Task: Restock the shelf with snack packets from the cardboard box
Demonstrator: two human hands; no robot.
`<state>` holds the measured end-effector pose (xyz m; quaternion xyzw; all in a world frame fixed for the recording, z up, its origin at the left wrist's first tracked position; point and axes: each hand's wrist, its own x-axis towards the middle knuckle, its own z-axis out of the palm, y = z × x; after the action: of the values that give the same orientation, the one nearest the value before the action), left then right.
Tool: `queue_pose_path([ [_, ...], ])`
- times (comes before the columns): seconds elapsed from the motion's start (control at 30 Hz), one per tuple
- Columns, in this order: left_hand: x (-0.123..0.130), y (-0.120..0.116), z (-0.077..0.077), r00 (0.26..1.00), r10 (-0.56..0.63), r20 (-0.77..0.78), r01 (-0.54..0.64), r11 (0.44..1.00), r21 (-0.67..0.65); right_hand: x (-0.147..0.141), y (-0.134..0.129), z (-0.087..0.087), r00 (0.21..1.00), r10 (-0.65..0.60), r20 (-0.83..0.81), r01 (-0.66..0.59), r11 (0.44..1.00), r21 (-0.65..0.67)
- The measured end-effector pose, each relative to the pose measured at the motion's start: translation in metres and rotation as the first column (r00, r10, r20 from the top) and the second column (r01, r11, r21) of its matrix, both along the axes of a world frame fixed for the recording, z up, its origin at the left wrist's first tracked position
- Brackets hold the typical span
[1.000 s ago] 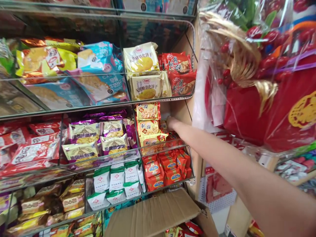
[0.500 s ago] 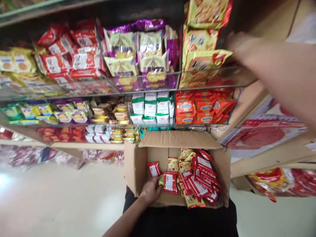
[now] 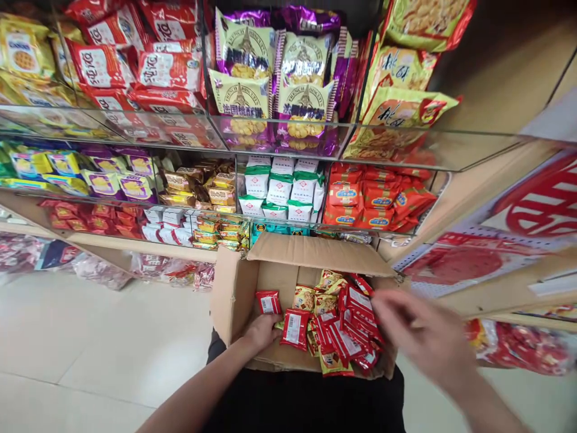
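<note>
An open cardboard box rests on my lap, holding several small red packets and yellow packets. My left hand is inside the box at its left, fingertips at the edge of a packet between two red ones; its fingers are pressed together and partly hidden. Over the box's right edge, my right hand is blurred by motion, fingers bent, beside the pile of red packets. Whether anything is between its fingers cannot be made out.
Shelves with clear plastic fronts stand ahead, stocked with purple-and-cream biscuit packs, yellow packs and orange-red packs. Bagged goods lie low at the right. Pale floor tiles show at the left.
My right hand has come down from the upper right shelf to the box's right edge. My left hand stays at the same packets. The view has shifted, and the shelves look larger.
</note>
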<state>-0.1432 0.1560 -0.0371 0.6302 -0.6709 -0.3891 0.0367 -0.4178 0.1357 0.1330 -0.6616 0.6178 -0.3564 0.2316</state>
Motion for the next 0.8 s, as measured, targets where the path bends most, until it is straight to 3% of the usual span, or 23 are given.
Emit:
queue_pose_path([
  [0.1, 0.001, -0.004, 0.010, 1.000, -0.010, -0.027, 0.010, 1.000, -0.014, 0.005, 0.048, -0.042, 0.970, 0.229, 0.084, -0.242, 0.951, 0.193],
  [0.2, 0.009, 0.004, 0.033, 0.999, 0.035, -0.019, -0.036, 0.998, -0.052, 0.015, 0.079, -0.078, 0.945, 0.270, 0.187, -0.320, 0.882, 0.345],
  [0.27, 0.014, 0.011, 0.056, 0.996, 0.085, -0.022, -0.086, 0.993, -0.077, 0.025, 0.086, -0.089, 0.942, 0.256, 0.219, -0.319, 0.886, 0.337],
  [0.4, 0.011, 0.018, 0.105, 0.980, 0.130, -0.153, -0.136, 0.990, -0.033, 0.046, 0.067, -0.083, 0.945, 0.237, 0.224, -0.275, 0.949, 0.155],
  [0.5, -0.005, 0.017, 0.129, 0.935, 0.140, -0.326, -0.138, 0.990, 0.028, 0.062, 0.042, -0.074, 0.920, 0.272, 0.283, -0.311, 0.945, 0.100],
  [0.6, -0.026, 0.015, 0.138, 0.868, 0.230, -0.441, -0.263, 0.965, -0.015, 0.074, 0.029, -0.071, 0.933, 0.149, 0.328, -0.204, 0.969, 0.140],
  [0.7, -0.046, 0.013, 0.136, 0.811, 0.310, -0.496, -0.426, 0.894, -0.138, 0.081, 0.028, -0.070, 0.922, -0.004, 0.387, -0.061, 0.986, 0.156],
  [0.8, -0.060, 0.009, 0.131, 0.809, 0.334, -0.483, -0.485, 0.844, -0.228, 0.083, 0.029, -0.066, 0.908, -0.072, 0.412, 0.025, 0.993, 0.117],
])
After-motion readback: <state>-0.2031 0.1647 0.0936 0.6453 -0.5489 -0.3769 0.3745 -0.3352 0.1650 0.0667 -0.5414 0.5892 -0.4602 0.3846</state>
